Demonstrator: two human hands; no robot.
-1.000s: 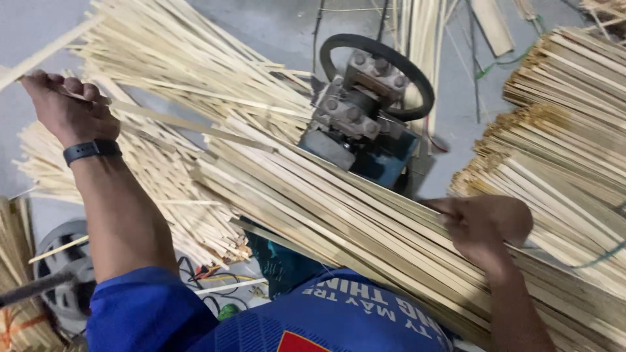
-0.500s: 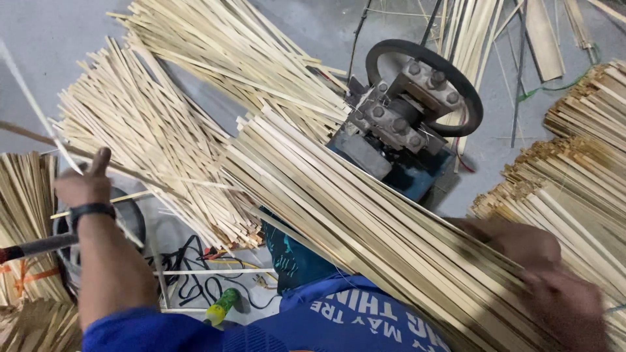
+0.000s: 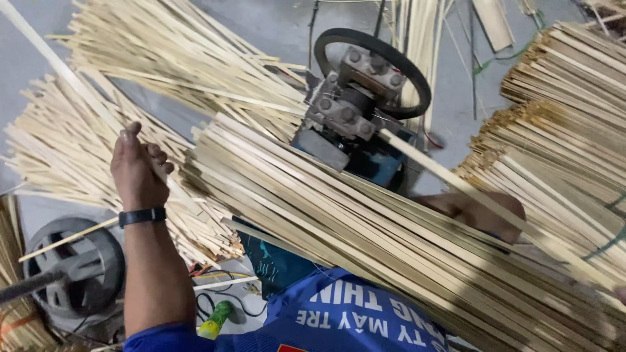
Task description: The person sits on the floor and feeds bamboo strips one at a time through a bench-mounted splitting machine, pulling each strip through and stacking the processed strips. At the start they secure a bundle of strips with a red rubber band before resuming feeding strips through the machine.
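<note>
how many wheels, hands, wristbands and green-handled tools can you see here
wheels: 2, the black machine wheel and the grey wheel
hands: 2, left hand and right hand
black wristband: 1
green-handled tool: 1
total: 6

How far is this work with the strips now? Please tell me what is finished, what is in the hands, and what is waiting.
Finished: loose thin strips lie fanned on the floor behind the machine. In hand: the left hand grips one long strip, and the right hand rests on a strip pointing into the machine. Waiting: a thick bundle across the lap and tied stacks on the right.
</note>
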